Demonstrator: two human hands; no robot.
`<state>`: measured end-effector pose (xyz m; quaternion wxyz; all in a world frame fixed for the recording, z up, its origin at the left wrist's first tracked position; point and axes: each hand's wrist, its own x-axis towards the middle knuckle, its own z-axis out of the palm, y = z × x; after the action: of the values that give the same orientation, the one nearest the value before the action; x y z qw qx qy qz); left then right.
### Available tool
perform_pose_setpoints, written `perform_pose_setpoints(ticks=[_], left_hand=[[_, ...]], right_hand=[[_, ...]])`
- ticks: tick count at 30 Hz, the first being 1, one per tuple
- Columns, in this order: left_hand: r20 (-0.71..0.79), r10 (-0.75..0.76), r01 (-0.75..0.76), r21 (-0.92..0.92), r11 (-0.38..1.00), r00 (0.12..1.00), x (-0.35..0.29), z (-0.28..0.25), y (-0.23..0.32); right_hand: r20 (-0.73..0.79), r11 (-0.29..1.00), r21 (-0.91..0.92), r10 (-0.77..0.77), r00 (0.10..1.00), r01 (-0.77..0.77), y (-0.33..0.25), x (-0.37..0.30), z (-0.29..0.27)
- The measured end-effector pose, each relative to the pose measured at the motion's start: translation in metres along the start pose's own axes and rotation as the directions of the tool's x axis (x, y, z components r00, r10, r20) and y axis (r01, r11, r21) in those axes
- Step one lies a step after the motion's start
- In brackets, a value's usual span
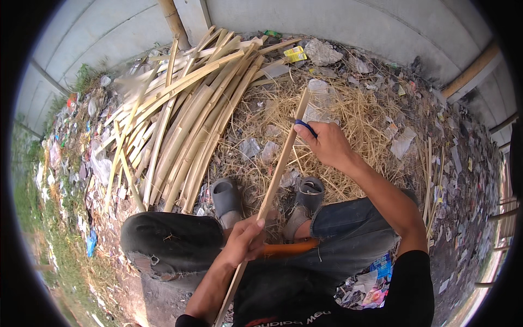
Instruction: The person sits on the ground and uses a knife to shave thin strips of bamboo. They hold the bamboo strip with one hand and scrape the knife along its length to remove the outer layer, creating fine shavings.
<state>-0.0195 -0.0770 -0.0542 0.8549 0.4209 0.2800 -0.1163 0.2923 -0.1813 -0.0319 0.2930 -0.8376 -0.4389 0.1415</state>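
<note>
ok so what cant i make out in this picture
Head view:
Blue handle: partly covered by the right hand
Wooden strip: near end cut off by the lower edge
Orange object: left end hidden behind the left hand
Litter on the right: pieces too small

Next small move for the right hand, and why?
Probably a short stroke of the blue tool along the strip, stopping well short of the left hand: the right hand holds the tool at the strip's far end, while the left grips farther down, steadying it.
</note>
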Motion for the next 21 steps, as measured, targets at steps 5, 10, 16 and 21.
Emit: perform_pose_setpoints(ticks=[5,10,16,21], left_hand=[[0.007,0.005,-0.005,-0.048,0.999,1.0,0.0,-0.004,0.003],[0.066,-0.006,0.006,-0.005,1.0,0.998,-0.001,-0.002,-0.007],[0.071,0.028,-0.024,-0.057,0.998,0.997,0.001,0.001,0.001],[0.053,0.006,-0.005,-0.034,0.999,0.999,0.0,0.001,0.0]], right_hand=[[0.047,0.918,-0.151,-0.363,0.931,0.366,-0.02,-0.044,0.038],[-0.242,0.965,-0.156,0.167,0.956,-0.209,0.061,0.033,-0.048],[-0.375,1.0,0.0,0.016,0.927,-0.018,0.036,0.014,-0.051],[-0.284,0.995,0.096,0.047,0.958,-0.02,0.02,0.006,-0.041]])
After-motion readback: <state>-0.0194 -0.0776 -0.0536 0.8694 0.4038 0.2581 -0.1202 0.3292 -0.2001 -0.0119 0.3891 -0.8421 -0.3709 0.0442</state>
